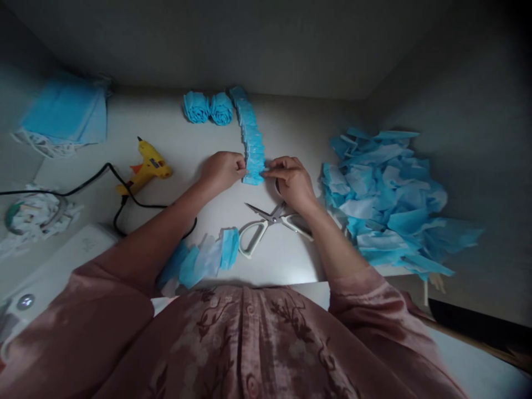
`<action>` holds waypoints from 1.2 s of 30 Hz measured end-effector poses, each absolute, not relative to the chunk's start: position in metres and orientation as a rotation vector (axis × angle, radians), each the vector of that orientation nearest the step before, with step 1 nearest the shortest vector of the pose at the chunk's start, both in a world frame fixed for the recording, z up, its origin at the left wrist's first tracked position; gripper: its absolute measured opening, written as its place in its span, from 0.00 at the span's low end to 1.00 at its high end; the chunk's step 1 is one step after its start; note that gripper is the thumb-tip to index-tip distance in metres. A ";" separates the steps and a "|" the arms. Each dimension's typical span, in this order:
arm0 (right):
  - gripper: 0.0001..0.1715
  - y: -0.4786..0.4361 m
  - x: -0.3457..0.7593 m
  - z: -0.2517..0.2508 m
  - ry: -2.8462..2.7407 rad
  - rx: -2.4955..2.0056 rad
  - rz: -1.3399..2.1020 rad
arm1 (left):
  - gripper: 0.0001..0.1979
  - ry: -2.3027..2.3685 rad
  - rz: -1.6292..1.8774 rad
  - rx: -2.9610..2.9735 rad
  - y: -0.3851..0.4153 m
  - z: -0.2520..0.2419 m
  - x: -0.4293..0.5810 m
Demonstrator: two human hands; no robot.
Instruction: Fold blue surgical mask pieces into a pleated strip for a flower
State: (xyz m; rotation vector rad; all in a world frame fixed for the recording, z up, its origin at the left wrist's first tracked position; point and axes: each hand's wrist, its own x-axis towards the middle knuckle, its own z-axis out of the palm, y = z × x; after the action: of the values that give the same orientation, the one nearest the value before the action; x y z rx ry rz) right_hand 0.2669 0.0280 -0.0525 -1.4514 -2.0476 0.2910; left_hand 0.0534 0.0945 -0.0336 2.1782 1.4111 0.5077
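Strip (252, 138) is lying long axis forward | left hand (222, 169) is pinching near end | right hand (291, 180) is pinching opposite edge

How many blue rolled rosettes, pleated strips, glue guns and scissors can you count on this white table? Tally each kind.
Blue rolled fabric rosettes: 2
Blue pleated fabric strip, pinched by left hand and right hand: 1
Yellow plastic glue gun: 1
White-handled metal scissors: 1
Total: 5
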 end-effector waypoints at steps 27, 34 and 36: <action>0.25 0.020 0.261 -0.044 -2.066 -1.333 0.181 | 0.05 1.243 0.475 2.174 0.098 -0.034 0.043; 0.23 0.018 0.250 -0.038 -2.211 -1.428 0.273 | 0.04 1.245 0.467 2.201 0.099 -0.036 0.042; 0.24 0.019 0.252 -0.038 -2.138 -1.393 0.302 | 0.03 1.241 0.470 2.192 0.099 -0.035 0.042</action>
State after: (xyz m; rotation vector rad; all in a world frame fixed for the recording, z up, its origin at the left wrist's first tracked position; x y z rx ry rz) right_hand 0.2523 0.0192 -0.0380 -1.3930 -2.1380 0.3021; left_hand 0.0423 0.0985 -0.0351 2.1917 1.2407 0.4697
